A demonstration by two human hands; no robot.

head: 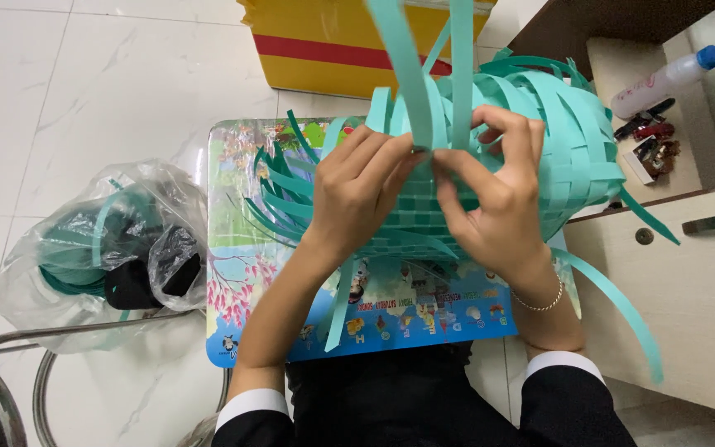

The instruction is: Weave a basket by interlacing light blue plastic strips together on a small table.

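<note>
My left hand (pixel 366 186) and right hand (pixel 490 194) each pinch an upright teal strip (pixel 407 66) rising from the half-woven teal basket (pixel 573 141), which rests on my small picture-printed table (pixel 391 319). A clear plastic bag (pixel 101 248) lies on the floor beside it.

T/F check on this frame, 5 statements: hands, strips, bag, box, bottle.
1. Both hands pinch teal strips above a woven basket. True: left hand and right hand grip upright teal strips over the woven basket.
2. The strips are red. False: teal.
3. A clear plastic bag lies left of the small picture table. True: plastic bag, picture table.
4. The cardboard box is blue. False: the box is yellow with a red stripe.
5. The bottle has a green cap. False: the bottle has a blue cap.
</note>
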